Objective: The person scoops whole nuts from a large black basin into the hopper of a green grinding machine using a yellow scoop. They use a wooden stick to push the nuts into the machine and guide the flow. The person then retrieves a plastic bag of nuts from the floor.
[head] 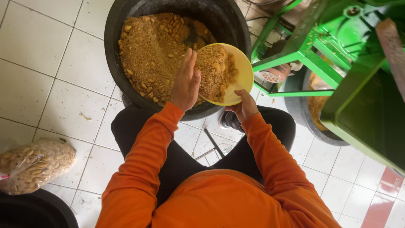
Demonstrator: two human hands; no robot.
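While the head camera looks straight down past orange sleeves, the right hand (243, 106) pinches the near rim of a shallow round yellow plastic bowl (240, 69), thumb on top and the other fingers hidden beneath it. The bowl is tilted over the near edge of a large round black plastic tub (114, 50) and is heaped with brown crumbly meal and whole pale nuts (215, 71). The left hand (185, 82) lies flat and open, fingers together and extended, its palm edge pressed against the heap just left of the bowl, fingertips reaching out over the tub's contents. Beyond the fingertips the tub holds much more of the same ground mix.

The bowl looks thin and light but stiff enough to be carried by its rim; the load is loose and dry — it would spill at a steeper tilt, so a hold at the rim with support underneath seems safest.

Right of the right hand's fingers stands a green painted metal machine frame (320, 63), with a second dark tub (303, 109) under it. Well left of the left hand, a clear plastic bag of whole nuts (33, 162) lies on the white tiled floor (46, 71).
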